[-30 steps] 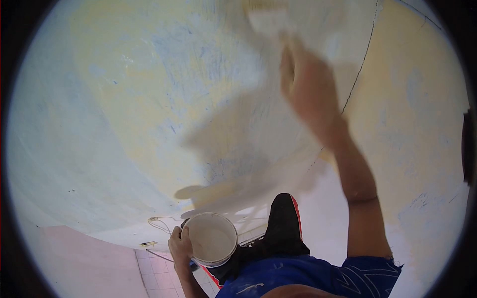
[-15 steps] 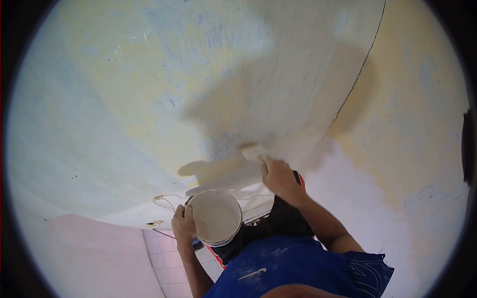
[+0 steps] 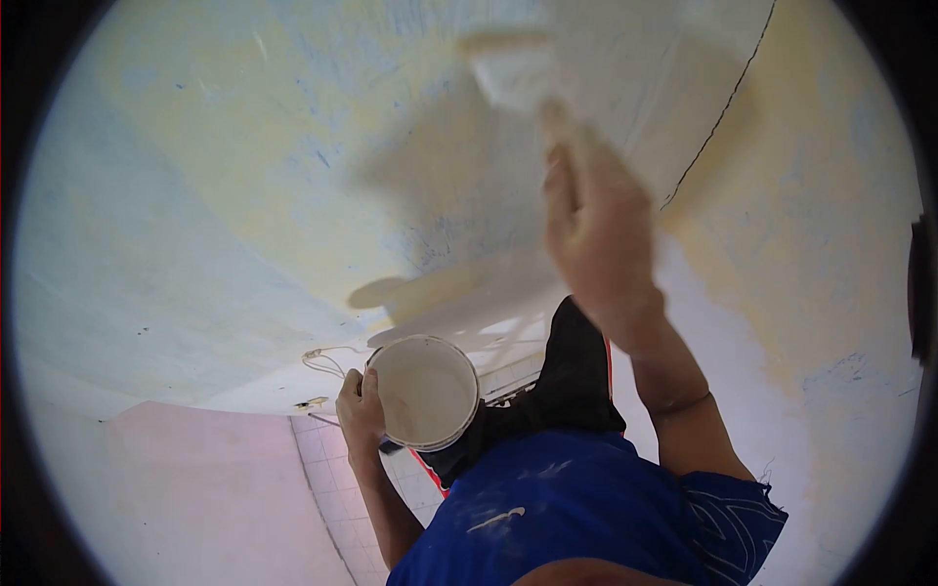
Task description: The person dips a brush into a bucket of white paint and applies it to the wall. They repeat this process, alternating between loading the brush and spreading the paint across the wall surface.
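Observation:
My right hand (image 3: 606,230) is raised in front of the wall, fingers wrapped round the handle of a wide paintbrush (image 3: 513,73). The brush is blurred by motion, its bristle edge up against the patchy yellow and blue wall (image 3: 283,127). Low in front of my body, my left hand (image 3: 361,402) grips the rim and side of a round white bucket (image 3: 425,391). Its inside is pale and stained, with a whitish layer at the bottom.
A dark crack (image 3: 720,122) runs down the wall at the right. Loose pale wires (image 3: 322,359) hang from the wall left of the bucket. Below lies a tiled floor (image 3: 327,469), with a pink wall (image 3: 195,469) at the lower left. A dark object (image 3: 918,293) stands at the right edge.
My right hand has swung the paintbrush upward along the wall, from just above the bucket to near the top of the view. My left hand still holds the bucket, slightly higher in view.

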`<state>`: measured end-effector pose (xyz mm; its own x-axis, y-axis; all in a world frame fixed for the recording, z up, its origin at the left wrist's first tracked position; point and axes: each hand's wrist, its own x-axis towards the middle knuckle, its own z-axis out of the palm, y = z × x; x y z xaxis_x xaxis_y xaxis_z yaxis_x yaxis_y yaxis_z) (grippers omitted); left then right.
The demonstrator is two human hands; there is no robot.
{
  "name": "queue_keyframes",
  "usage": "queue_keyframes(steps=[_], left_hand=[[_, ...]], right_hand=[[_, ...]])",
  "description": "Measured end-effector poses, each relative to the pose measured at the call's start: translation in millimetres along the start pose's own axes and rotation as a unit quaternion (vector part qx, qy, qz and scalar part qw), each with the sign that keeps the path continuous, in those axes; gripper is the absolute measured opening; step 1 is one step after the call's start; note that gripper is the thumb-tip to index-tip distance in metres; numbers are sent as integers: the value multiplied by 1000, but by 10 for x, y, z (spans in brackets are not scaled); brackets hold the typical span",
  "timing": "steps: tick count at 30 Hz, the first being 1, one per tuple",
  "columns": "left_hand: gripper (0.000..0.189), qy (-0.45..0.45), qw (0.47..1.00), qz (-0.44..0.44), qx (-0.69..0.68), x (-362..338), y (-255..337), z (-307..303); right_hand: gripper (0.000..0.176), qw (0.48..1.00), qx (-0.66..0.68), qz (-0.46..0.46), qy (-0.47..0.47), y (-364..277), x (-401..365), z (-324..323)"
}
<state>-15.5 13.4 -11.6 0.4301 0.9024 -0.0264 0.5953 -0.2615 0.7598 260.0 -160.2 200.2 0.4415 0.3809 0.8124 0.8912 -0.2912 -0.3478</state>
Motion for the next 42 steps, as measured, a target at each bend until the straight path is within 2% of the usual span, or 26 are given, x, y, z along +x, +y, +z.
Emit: queue_keyframes(steps=[3, 5, 6, 8, 9, 11, 13, 15, 16, 18, 20, 21, 23, 24, 25, 27, 28, 30, 31, 33, 42], left_hand=[[42, -2, 1000, -21, -4, -31, 100, -29], [41, 1, 1000, -24, 0, -35, 120, -30], [41, 3, 1000, -18, 4, -34, 125, -25], [40, 2, 1000, -20, 8, -25, 131, -15], [39, 1, 1000, -13, 16, -22, 127, -27], [36, -9, 999, -23, 20, -41, 183, -67], [35, -3, 999, -24, 21, -72, 217, -89], [37, 9, 1000, 0, 1, -114, 208, -81], [40, 17, 1000, 20, -14, -130, 188, -66], [37, 5, 1000, -16, 11, -141, 182, -83], [34, -11, 998, -44, 32, -168, 163, -81], [34, -5, 999, -26, 41, -184, 144, -76], [34, 3, 998, -15, 55, -224, 137, -54], [35, 6, 999, -12, 41, -233, 127, -47], [37, 9, 1000, -8, 29, -238, 131, -26], [36, 8, 999, -16, 40, -251, 162, -23], [35, 7, 999, -17, 49, -254, 179, -23], [36, 7, 999, -21, 50, -258, 202, -14], [36, 7, 999, -19, 50, -258, 209, -10], [36, 9, 999, -19, 46, -263, 209, -5], [34, 6, 999, -19, 49, -260, 168, 7]], right_hand=[[62, 983, -79, 84, -140, 263, -862, 685], [61, 965, -68, 127, -221, 429, -1451, 959], [61, 963, -65, 123, -230, 525, -1708, 1086], [50, 932, -70, 175, -309, 630, -2065, 1191], [50, 929, -65, 173, -321, 703, -2158, 1158], [34, 851, 129, 331, -387, 899, -2210, 1065], [28, 836, 200, 312, -405, 987, -2124, 904], [36, 792, 196, 336, -470, 808, -1661, 628], [35, 795, 239, 319, -456, 801, -1588, 585], [34, 791, 285, 302, -450, 665, -1336, 485], [34, 779, 215, 160, -567, 475, -983, 329], [34, 774, 218, 158, -574, 429, -974, 359], [34, 757, 274, -31, -592, 331, -993, 444], [30, 754, 273, -93, -590, 304, -1078, 538], [30, 750, 278, -93, -593, 223, -1088, 602], [22, 684, 141, -175, -694, -26, -1090, 723], [22, 681, 143, -176, -697, -92, -1148, 824], [20, 654, 73, -280, -699, -140, -1369, 1071], [20, 651, 75, -282, -700, -142, -1459, 1166], [16, 658, 86, -342, -666, -154, -1606, 1319], [10, 657, 63, -355, -663, -312, -1793, 1466]])
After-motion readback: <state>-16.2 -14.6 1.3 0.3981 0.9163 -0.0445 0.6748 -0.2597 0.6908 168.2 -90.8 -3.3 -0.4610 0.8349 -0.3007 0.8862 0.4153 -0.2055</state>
